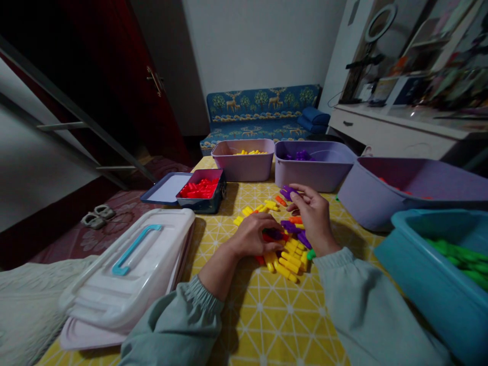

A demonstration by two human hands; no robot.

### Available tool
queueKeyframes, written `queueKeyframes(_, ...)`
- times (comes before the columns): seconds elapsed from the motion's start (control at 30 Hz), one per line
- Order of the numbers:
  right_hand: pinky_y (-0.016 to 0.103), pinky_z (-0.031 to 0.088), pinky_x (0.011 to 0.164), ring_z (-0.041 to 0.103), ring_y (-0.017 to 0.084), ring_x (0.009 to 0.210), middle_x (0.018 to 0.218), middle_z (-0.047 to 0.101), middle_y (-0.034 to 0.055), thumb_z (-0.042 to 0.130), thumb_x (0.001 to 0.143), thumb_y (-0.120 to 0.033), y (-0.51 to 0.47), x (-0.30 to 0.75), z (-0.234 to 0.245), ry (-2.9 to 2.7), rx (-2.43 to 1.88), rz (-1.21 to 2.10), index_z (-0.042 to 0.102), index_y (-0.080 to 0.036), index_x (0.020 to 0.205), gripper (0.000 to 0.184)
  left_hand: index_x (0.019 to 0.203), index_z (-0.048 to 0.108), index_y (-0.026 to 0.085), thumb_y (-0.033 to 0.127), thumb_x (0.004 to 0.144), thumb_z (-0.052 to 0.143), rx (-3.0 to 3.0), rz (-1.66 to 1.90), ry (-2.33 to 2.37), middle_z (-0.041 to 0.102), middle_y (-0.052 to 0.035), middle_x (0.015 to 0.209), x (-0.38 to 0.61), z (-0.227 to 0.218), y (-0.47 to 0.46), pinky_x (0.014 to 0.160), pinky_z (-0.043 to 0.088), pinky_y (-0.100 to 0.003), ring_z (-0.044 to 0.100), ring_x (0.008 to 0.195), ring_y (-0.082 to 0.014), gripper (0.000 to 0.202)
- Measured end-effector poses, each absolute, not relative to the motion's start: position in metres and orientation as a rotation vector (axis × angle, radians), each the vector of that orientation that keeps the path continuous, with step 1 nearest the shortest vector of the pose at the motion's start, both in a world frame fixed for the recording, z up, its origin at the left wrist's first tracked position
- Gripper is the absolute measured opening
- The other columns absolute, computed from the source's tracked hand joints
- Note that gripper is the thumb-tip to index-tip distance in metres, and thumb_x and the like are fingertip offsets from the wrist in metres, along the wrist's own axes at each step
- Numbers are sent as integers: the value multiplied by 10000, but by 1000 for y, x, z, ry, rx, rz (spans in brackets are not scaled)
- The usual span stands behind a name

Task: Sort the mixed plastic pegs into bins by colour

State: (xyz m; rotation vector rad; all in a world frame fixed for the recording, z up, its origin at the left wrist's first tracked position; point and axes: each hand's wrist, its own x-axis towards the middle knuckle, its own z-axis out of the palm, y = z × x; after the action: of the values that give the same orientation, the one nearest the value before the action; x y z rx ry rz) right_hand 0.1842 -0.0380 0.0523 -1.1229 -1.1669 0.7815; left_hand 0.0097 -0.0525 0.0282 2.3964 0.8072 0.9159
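A loose pile of small plastic building pieces lies mid-table: yellow ones [290, 262], purple ones [292, 227], orange ones [280, 201], and a green one [311, 254]. My right hand [313, 216] is raised over the pile's right side, pinching purple plastic pieces [288, 193] between thumb and fingers. My left hand [256, 235] is lowered onto the pile's left side with its fingers curled. Red pieces [280, 236] and dark purple ones show between its thumb and fingers; what exactly it grips is partly hidden.
Behind the pile stand lilac bins holding yellow [244, 168] and purple pieces [301, 155]. To the right are another lilac bin [369, 203] and a teal bin [415, 274] with green pieces. At left are an open tin [202, 203] of red pieces and a white lid [133, 269].
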Motion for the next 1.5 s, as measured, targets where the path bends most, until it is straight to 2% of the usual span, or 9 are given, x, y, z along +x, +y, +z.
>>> queueKeyframes(0.13, 197, 458, 467, 619, 121, 575, 782, 715, 54, 667, 734, -303, -39, 187, 61, -1286, -1163, 973, 699, -160, 1013, 315, 954, 724, 191, 196, 772, 683, 2369, 926, 870, 730, -61, 932, 12, 25, -50, 793, 525, -289, 669, 853, -186, 187)
queueKeyframes(0.3, 197, 492, 475, 630, 123, 585, 795, 734, 64, 701, 701, -203, -40, 192, 77, -1462, -1193, 1136, 720, -163, 929, 232, 1013, 696, 153, 266, 793, 683, 1880, 1309, 1056, 747, -85, 933, 12, 13, -41, 763, 567, -288, 705, 818, -183, 248)
queueKeyframes(0.47, 178, 478, 467, 614, 100, 517, 667, 692, 19, 695, 723, -174, -2, 202, 104, -1243, -1091, 979, 688, -157, 906, 184, 1058, 670, 138, 294, 790, 683, 1601, 1399, 1051, 759, -75, 883, 12, 5, -35, 712, 591, -280, 715, 717, -165, 311)
queueKeyframes(0.67, 254, 569, 751, 693, 113, 770, 682, 643, -24, 609, 800, -120, 51, 203, 129, -782, -831, 942, 560, -192, 767, 93, 1057, 678, 122, 269, 793, 674, 1667, 1333, 1063, 759, -108, 948, 10, 8, -36, 779, 595, -309, 729, 821, -197, 302)
queueKeyframes(0.87, 294, 558, 710, 682, 158, 782, 866, 720, 44, 647, 768, -262, 17, 200, 87, -1159, -1111, 921, 673, -185, 868, 129, 1021, 697, 129, 240, 786, 676, 1750, 1308, 1125, 760, -96, 939, 8, 8, -36, 782, 592, -297, 727, 828, -196, 260)
queueKeyframes(1.07, 409, 492, 872, 663, 251, 924, 1014, 734, 98, 679, 709, -236, -9, 208, 43, -1809, -1438, 535, 744, -188, 928, 233, 1007, 704, 141, 256, 794, 673, 1796, 1345, 1093, 760, -81, 938, 9, 7, -37, 783, 592, -302, 723, 822, -188, 244)
queueKeyframes(1.23, 343, 482, 711, 655, 237, 812, 970, 738, 57, 740, 660, -298, -31, 217, 54, -2053, -1620, 398, 767, -256, 926, 271, 977, 709, 143, 293, 811, 663, 1768, 1338, 1064, 762, -81, 924, 11, 9, -39, 751, 597, -293, 722, 792, -185, 228)
queueKeyframes(1.37, 292, 418, 621, 652, 228, 759, 837, 743, 23, 779, 517, -149, -44, 219, 62, -2281, -1695, 388, 779, -304, 844, 363, 1011, 709, 146, 335, 844, 636, 1821, 1286, 1069, 755, -93, 964, 10, 8, -39, 764, 590, -287, 718, 834, -192, 263)
queueKeyframes(1.5, 285, 418, 660, 662, 222, 823, 884, 747, 35, 697, 626, -141, -44, 212, 58, -2280, -1736, 348, 770, -291, 896, 317, 1080, 694, 149, 321, 849, 633, 1857, 1233, 1079, 743, -102, 1041, 10, 8, -39, 799, 581, -290, 715, 894, -202, 295)
